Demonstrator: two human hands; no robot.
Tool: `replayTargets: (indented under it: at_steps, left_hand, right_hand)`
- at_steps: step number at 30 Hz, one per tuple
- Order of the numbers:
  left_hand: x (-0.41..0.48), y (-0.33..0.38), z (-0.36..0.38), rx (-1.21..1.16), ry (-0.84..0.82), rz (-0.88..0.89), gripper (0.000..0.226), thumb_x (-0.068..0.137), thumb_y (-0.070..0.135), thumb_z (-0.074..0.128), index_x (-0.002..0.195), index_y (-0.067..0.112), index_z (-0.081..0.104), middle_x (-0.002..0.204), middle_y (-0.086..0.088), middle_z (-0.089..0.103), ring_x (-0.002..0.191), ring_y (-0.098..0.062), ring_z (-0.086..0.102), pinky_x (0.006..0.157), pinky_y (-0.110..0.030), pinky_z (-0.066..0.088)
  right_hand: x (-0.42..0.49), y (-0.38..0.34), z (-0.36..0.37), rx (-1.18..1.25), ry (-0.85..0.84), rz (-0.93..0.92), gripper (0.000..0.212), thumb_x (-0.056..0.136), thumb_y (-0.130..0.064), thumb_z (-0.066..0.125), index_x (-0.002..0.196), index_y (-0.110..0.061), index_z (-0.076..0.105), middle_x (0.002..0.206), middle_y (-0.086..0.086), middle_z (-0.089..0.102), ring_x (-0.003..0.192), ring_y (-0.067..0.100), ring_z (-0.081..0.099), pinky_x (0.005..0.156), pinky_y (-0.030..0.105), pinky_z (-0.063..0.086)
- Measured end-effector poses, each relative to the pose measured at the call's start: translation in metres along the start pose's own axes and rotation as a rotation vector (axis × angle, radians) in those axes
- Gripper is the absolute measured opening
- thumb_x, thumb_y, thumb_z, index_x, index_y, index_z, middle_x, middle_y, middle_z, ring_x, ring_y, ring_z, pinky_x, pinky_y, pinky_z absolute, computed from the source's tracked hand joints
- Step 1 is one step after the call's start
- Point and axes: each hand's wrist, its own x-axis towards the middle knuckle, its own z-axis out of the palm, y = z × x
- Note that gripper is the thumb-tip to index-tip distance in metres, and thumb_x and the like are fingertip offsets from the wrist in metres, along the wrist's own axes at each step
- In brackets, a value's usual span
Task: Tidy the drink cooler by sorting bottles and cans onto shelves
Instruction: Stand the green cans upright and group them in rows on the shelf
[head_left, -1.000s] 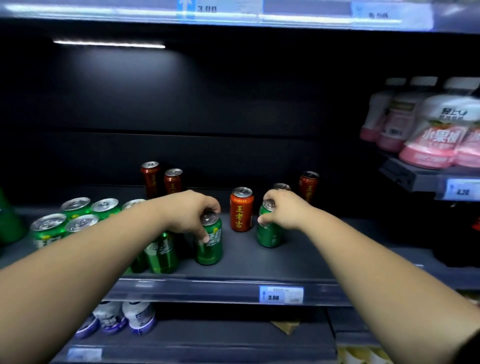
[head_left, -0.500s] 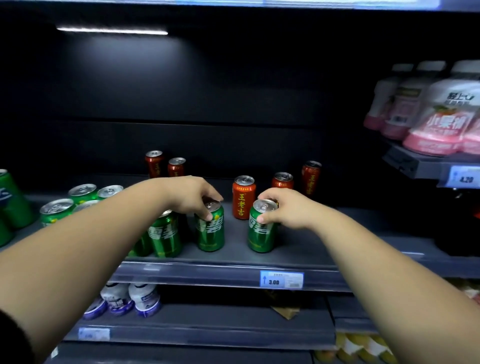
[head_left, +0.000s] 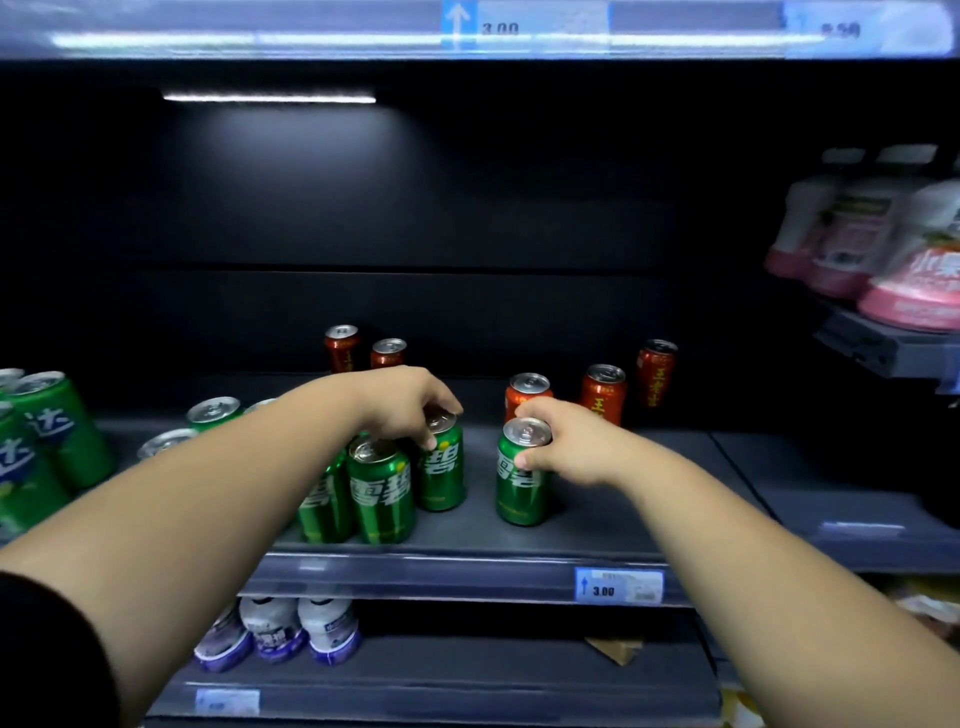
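At the left edge of the frame a few larger green cans appear tilted on the middle shelf. Just right of them, silver can tops show behind the forearm. Left of centre, the left hand comes down from above on an upright green can. Its fingers curl over the rim and a fingertip presses on the side, so it grips that can at the top. This can stands at the right end of the green cluster, touching or just beside its neighbours. Then comes a strip of bare shelf, and right of it the lone green can, also upright, its long axis vertical. The right hand holds it from its right side, thumb on the front of the label and the other fingers curled round behind the rim, with the lid left uncovered. So the can lies to the left of that palm, and the cluster lies further left again, across the gap. I judge the coming move to be a short slide or lift leftward to close the gap, with the right hand the 1 placed for it. 3 red cans stand behind this hand, near enough that a backward drift could knock 1. At the upper right, blurred pink bottles sit on a higher shelf.
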Motion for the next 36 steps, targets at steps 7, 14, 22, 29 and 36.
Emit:
replayTargets:
  at_steps: [7, 14, 22, 29, 36]
  left_hand:
    - [0.017, -0.008, 0.003, -0.057, 0.025, 0.029, 0.063, 0.082, 0.021, 0.077, 0.14, 0.028, 0.052, 0.136, 0.008, 0.057, 0.119, -0.012, 0.053, 0.098, -0.026, 0.04]
    - [0.019, -0.015, 0.001, -0.015, 0.005, 0.062, 0.066, 0.082, 0.031, 0.077, 0.141, 0.028, 0.05, 0.139, 0.006, 0.056, 0.124, -0.015, 0.053, 0.107, -0.032, 0.04]
    - [-0.001, -0.057, -0.002, -0.177, 0.003, 0.019, 0.085, 0.078, 0.052, 0.075, 0.149, 0.022, 0.039, 0.15, 0.003, 0.045, 0.134, -0.016, 0.045, 0.11, -0.028, 0.034]
    - [-0.023, -0.082, -0.001, -0.207, -0.127, 0.111, 0.15, 0.027, 0.084, 0.075, 0.154, 0.022, 0.026, 0.157, 0.006, 0.031, 0.14, -0.013, 0.033, 0.108, -0.024, 0.026]
    - [-0.027, -0.078, 0.001, -0.051, -0.137, 0.096, 0.128, 0.054, 0.063, 0.084, 0.156, 0.026, 0.017, 0.163, 0.004, 0.015, 0.148, -0.02, 0.018, 0.12, -0.04, 0.019]
  right_hand:
    - [-0.01, 0.003, 0.005, 0.122, 0.06, 0.041, 0.037, 0.079, -0.02, 0.082, 0.109, -0.028, 0.062, 0.107, -0.006, 0.068, 0.102, 0.011, 0.064, 0.095, 0.035, 0.052]
    - [-0.014, -0.004, 0.008, 0.193, 0.061, 0.091, 0.047, 0.075, -0.021, 0.084, 0.117, -0.028, 0.063, 0.114, -0.005, 0.068, 0.108, 0.012, 0.064, 0.101, 0.038, 0.051]
    - [-0.005, -0.015, 0.03, 0.265, -0.032, 0.048, 0.073, 0.054, -0.049, 0.08, 0.122, -0.033, 0.058, 0.119, -0.008, 0.067, 0.114, 0.011, 0.063, 0.104, 0.043, 0.049]
    - [-0.001, -0.038, 0.048, 0.294, -0.035, 0.02, 0.056, 0.062, -0.038, 0.082, 0.113, -0.033, 0.06, 0.118, -0.006, 0.068, 0.113, 0.014, 0.064, 0.103, 0.044, 0.05]
    - [0.005, -0.048, 0.055, 0.368, -0.04, 0.033, 0.044, 0.078, -0.007, 0.081, 0.113, -0.023, 0.06, 0.117, 0.002, 0.069, 0.111, 0.019, 0.067, 0.1, 0.044, 0.053]
